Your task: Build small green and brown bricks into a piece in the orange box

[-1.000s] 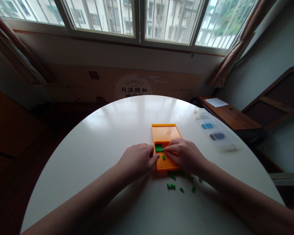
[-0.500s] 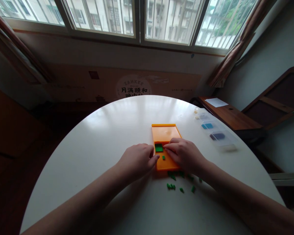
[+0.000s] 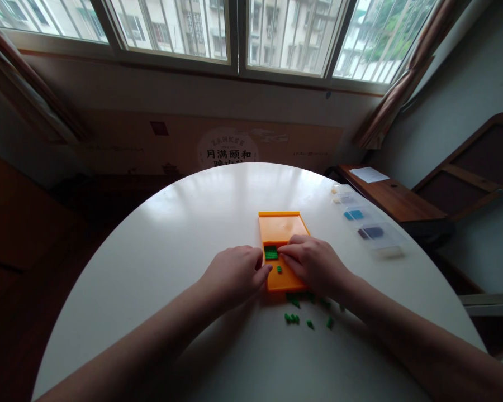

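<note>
On the white round table lies a flat orange plastic case, its pale, see-through far half spread out flat. A studded green block panel sits in the near half, by the left edge. My left hand is closed at that edge, fingers curled and thumb over the rim. My right hand reaches across the right side, fingertips pinched together at the green panel's right edge; anything between them is hidden. Just below the panel is a small loose green brick.
Several loose green bricks are scattered on the table nearer me. At the right edge stands a row of clear plastic boxes with blue, dark and pale contents. Beyond is a wooden side table with a paper sheet.
Almost nothing differs. The whole view has shifted very slightly, while both hands keep their places at the case and the green panel.
</note>
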Tool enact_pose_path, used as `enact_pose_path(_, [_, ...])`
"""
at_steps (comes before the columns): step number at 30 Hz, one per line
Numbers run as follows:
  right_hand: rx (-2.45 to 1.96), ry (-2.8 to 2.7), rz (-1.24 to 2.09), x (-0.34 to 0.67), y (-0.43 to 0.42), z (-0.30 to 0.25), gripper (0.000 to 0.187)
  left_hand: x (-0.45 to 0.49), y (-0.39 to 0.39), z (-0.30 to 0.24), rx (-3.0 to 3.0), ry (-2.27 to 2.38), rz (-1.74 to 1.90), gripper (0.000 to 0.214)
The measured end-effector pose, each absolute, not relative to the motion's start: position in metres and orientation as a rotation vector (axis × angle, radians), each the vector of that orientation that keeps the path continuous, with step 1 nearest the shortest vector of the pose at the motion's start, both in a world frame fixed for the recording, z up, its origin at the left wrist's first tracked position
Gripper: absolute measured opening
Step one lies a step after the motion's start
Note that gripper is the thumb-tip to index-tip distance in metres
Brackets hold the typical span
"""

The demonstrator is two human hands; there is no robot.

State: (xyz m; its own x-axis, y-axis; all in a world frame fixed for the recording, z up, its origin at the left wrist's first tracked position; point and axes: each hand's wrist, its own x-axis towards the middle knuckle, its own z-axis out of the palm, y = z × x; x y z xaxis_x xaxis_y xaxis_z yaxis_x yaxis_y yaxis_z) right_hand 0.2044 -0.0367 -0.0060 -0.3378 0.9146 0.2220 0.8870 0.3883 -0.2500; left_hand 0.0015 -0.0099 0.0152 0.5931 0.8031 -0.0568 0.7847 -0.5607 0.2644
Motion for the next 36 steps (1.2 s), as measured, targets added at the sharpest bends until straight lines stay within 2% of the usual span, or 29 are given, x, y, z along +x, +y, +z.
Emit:
enact_pose_path(10, [-1.355, -2.274, 0.010, 0.221, -0.047, 0.009, 0.022, 0.000, -0.009, 0.016, 2.553, 1.282, 0.137, 0.030])
enact_pose_path(16, [-1.102, -2.654, 0.307, 0.246, -0.068, 0.033, 0.020, -0.003, -0.016, 0.031, 2.691, 1.013, 0.219, 0.025])
enact_pose_path(22, [-1.135, -2.666, 0.371, 0.258, -0.067, 0.040, 0.020, -0.006, -0.027, 0.036, 2.749, 0.655, 0.130, 0.014])
enact_pose_path(36, [-1.248, -2.526, 0.261, 0.222, -0.052, 0.003, 0.032, -0.004, -0.011, 0.026, 2.753, 1.038, 0.218, 0.019])
